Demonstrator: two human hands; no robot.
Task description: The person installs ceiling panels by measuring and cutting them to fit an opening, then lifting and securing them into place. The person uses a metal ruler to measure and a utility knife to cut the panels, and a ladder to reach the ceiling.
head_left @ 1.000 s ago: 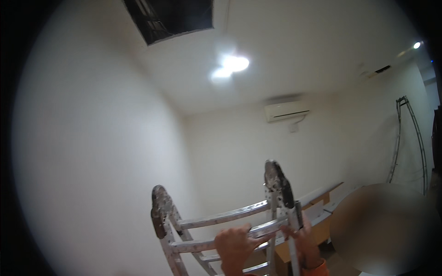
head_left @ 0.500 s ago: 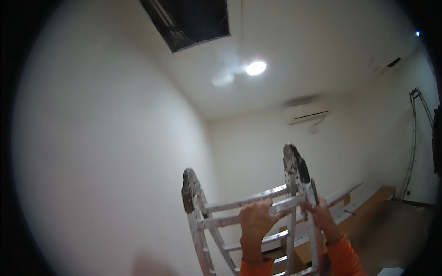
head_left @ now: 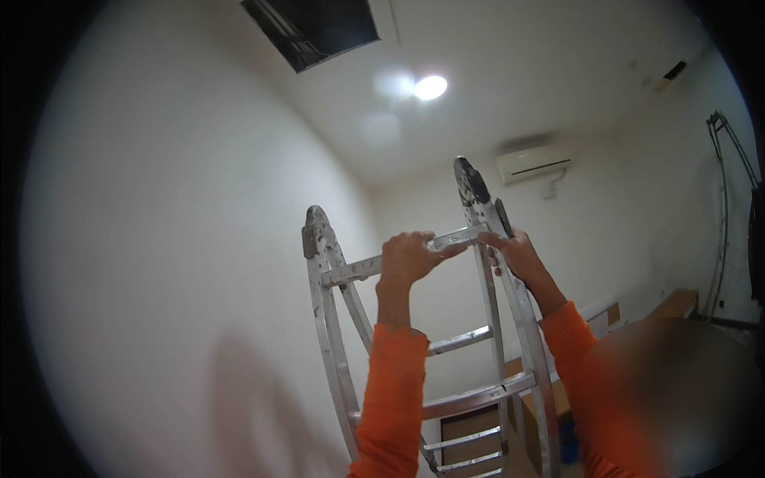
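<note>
A paint-spattered metal folding ladder [head_left: 470, 394] stands in front of me, its two dark-stained top hinges rising above the upper rung. My left hand [head_left: 408, 256] is closed over the middle of that upper rung [head_left: 362, 269], thumb stretched along it to the right. At the rung's right end, my right hand [head_left: 516, 253] grips where rung and side rail meet; some of its fingers are hidden behind the rail. Both forearms, in orange sleeves, reach up from below.
A white wall [head_left: 159, 239] runs close on the left. Overhead are a dark ceiling opening [head_left: 323, 32] and a lit lamp [head_left: 431, 88]. An air conditioner [head_left: 534, 164] hangs on the far wall. Another ladder [head_left: 723, 215] leans at right, near brown boxy furniture [head_left: 676, 304]. A blurred patch covers the lower right.
The ladder's top and both hands now sit higher in view and a little further left. More of my sleeves shows. Lamp and air conditioner have also shifted upward in the picture.
</note>
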